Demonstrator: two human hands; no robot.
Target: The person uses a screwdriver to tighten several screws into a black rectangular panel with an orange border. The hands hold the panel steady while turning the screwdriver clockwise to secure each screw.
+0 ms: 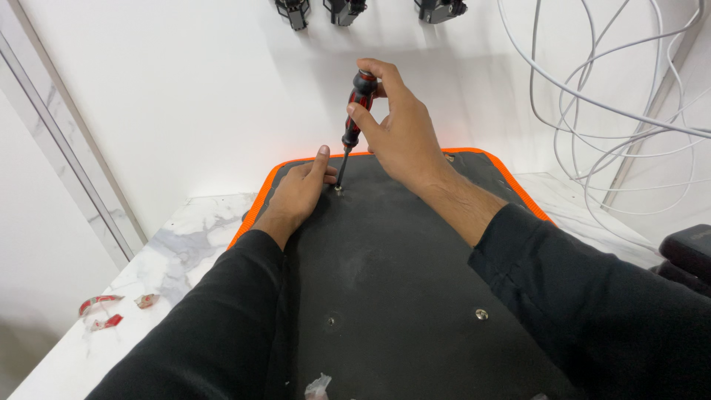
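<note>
the screwdriver (pixel 357 111) has a red and black handle with a dark metal shaft; the panel (pixel 400 259) is matt black, edged with a bright orange trim (pixel 255 207); small silver screws (pixel 481 314) dot its surface; both sleeves (pixel 222 326) are black; the table (pixel 170 255) is white marble with pale grey veining; scraps of red and clear wrapper (pixel 100 304) lie on it; the cables (pixel 592 111) are white against a white wall (pixel 185 89); a clear plastic scrap (pixel 318 385) rests on the panel.

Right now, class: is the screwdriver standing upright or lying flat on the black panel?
Nearly upright. The screwdriver tilts slightly, tip on a screw; the right hand grips its handle, the left hand rests beside.
</note>
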